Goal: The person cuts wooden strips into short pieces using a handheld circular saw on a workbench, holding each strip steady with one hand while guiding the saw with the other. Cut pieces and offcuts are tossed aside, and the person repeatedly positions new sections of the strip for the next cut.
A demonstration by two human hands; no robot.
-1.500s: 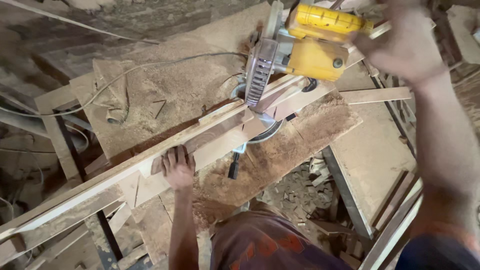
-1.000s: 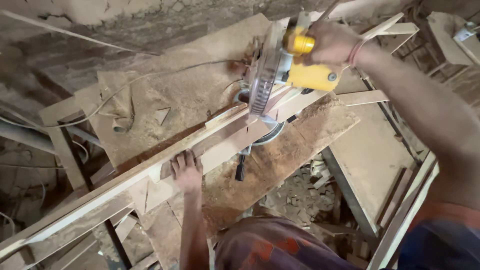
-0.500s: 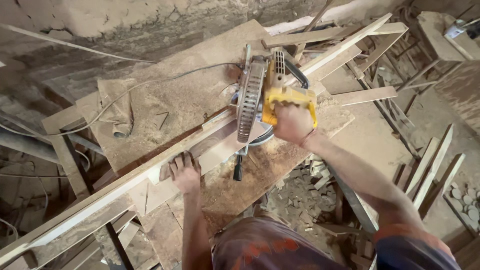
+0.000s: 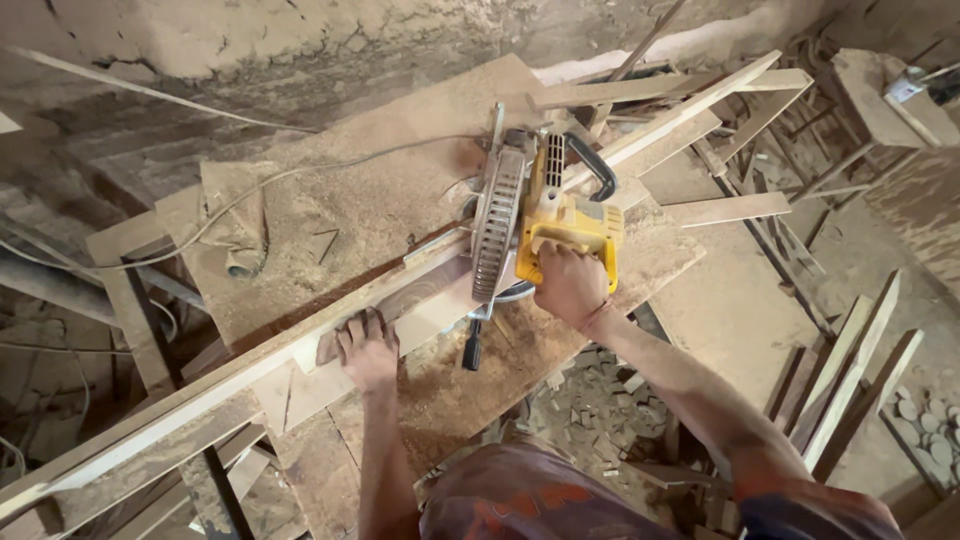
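The right hand (image 4: 570, 283) is closed round the handle of the yellow mitre saw (image 4: 545, 215), whose head is down on the long wooden strip (image 4: 300, 345). The left hand (image 4: 365, 345) lies flat, pressing that strip against the sawdust-covered bench (image 4: 340, 200) (left of the blade). The cut looks under way; whether the strip is severed I cannot tell.

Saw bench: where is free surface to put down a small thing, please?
Free: the sawdust-covered board left of the yellow mitre saw, between the cable and the long wooden strip. Crowded: around the blade, where the right hand grips the handle and the left hand presses the strip.
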